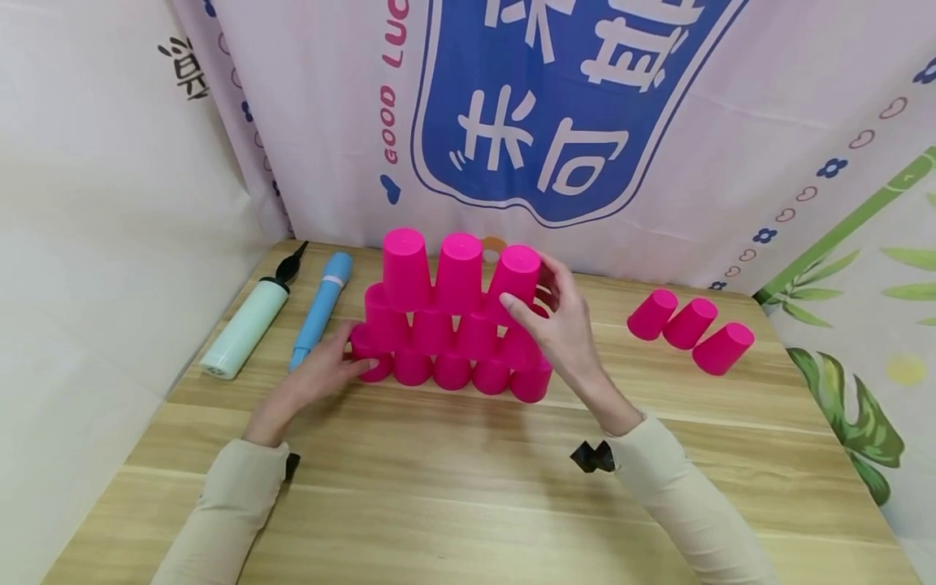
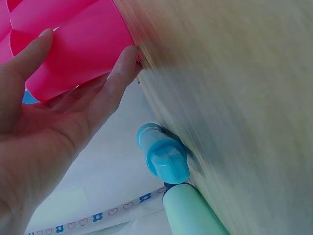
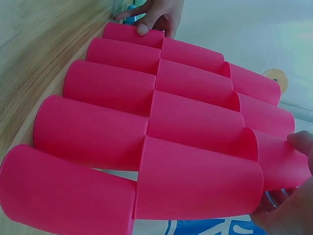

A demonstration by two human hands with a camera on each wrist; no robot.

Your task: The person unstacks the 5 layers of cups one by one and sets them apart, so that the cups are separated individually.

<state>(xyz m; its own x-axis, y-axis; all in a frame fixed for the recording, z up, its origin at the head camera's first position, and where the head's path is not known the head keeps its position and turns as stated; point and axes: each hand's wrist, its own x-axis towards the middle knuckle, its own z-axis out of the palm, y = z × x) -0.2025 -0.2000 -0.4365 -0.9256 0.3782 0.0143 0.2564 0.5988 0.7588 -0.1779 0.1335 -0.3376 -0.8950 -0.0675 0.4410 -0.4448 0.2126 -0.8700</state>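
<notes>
Right hand (image 1: 566,329) curled round the rightmost top-row cup (image 1: 515,275), thumb on the near side and fingers behind it, gripping that upside-down pink cup where it sits on the second row; in the right wrist view the thumb tip (image 3: 301,142) pressed against that same cup's wall (image 3: 283,159). Left hand (image 1: 322,375) low on the table, fingers nearly straight and relaxed, fingertips touching the leftmost bottom-row cup (image 1: 370,357) without closing round it; in the left wrist view thumb and fingers (image 2: 120,73) spread loosely apart along the cup's pink side (image 2: 78,54). Between the two hands, a pyramid of pink cups (image 1: 453,325), all mouth down: five in the bottom row on the wooden table (image 1: 468,487), four in the second row, three in the top row, each upper cup bridging two below. Just left of the pyramid, a blue hand pump (image 1: 322,310) lying on the table, and beside it a pale green hand pump (image 1: 249,325) with a black nozzle, both angled toward the back corner. Well to the right, three loose pink cups (image 1: 691,327) lying tilted, side by side and touching. Cream sleeves (image 1: 234,504) on both forearms. Behind the table, a printed cloth backdrop (image 1: 570,106) with a blue panel bearing white characters.
</notes>
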